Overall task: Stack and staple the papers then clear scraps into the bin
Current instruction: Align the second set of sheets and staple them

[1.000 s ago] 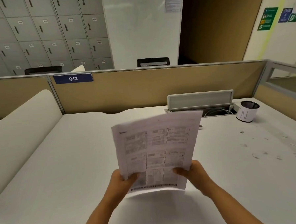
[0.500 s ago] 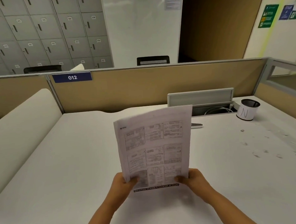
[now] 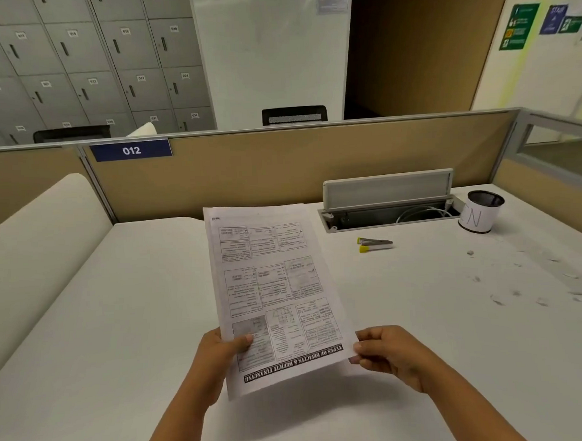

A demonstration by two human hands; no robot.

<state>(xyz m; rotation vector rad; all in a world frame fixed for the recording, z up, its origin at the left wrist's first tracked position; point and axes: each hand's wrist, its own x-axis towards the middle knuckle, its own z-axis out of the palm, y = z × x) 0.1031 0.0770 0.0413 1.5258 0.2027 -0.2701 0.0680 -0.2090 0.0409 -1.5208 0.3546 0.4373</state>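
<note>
While the left hand (image 3: 219, 355) and right hand (image 3: 387, 352) are pinching the printed papers (image 3: 273, 288) at the near corners, presumably for squaring, the stapler (image 3: 374, 244) is waiting at 1 o'clock, the bin (image 3: 480, 211) beyond it at 2 o'clock.

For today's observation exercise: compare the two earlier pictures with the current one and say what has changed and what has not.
The papers have tipped from near upright down towards the table, their far edge lower. This uncovers the stapler by the cable tray. The left hand and the right hand still grip the near corners. The bin and the scraps have not moved.
</note>
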